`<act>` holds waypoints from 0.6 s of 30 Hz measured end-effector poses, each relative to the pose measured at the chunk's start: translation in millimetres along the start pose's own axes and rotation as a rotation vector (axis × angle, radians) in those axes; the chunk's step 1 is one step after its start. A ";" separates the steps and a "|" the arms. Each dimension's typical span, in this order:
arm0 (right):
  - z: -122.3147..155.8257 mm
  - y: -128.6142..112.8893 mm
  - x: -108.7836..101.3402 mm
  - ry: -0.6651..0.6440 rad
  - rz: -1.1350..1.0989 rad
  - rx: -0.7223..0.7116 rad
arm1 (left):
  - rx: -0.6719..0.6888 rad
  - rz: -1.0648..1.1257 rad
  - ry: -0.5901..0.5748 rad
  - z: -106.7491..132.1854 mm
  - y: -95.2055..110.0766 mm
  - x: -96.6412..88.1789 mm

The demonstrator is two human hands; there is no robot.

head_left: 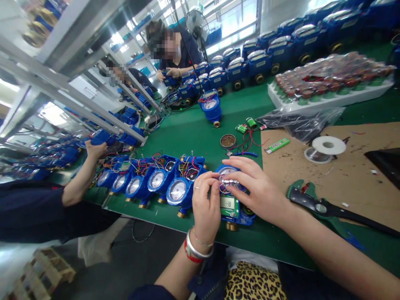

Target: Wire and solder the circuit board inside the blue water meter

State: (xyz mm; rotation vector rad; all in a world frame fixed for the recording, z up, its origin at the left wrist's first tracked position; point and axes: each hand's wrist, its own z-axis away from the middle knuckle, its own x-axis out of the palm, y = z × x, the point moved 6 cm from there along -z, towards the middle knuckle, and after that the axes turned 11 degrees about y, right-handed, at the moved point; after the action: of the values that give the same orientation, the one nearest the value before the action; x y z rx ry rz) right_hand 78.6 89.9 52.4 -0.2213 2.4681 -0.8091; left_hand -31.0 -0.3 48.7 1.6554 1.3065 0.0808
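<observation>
A blue water meter (245,219) lies in front of me with its housing uncovered. Its green circuit board (230,212) faces up and carries a small LCD (227,203). My left hand (206,202) is closed at the meter's left side, thumb against curled fingers; whatever it pinches is hidden. From the right, my right hand (261,187) reaches over the housing, its fingers closed around a small silver cylindrical part (229,183) among thin wires. Left of my hands, several blue water meters (178,191) with loose coloured wires stand in a row.
Green-handled cutters (321,207), a solder spool (328,146) and a green battery-like pack (277,145) lie on cardboard at right. Behind are a round tin (228,141) and a white tray (281,100) of wrapped parts. A co-worker's arm (78,177) reaches in at left.
</observation>
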 end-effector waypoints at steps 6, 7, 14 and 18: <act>-5.0 -10.1 5.2 -0.008 0.128 -0.135 | 0.010 0.004 0.000 -0.3 2.5 1.7; -4.7 -10.4 5.2 -0.001 0.138 -0.139 | 0.008 0.010 -0.001 -0.3 2.4 1.8; -4.7 -11.3 3.5 0.023 0.180 -0.134 | 0.002 0.020 0.010 0.7 2.5 1.2; -5.8 -12.0 3.6 0.022 0.180 -0.150 | 0.001 0.026 0.014 1.0 2.8 1.0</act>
State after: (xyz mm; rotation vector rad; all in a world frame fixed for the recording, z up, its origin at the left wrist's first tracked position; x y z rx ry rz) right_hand 72.3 82.1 61.8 -0.0426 2.5273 -0.5546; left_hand -28.0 0.1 49.7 1.6756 1.2961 0.1069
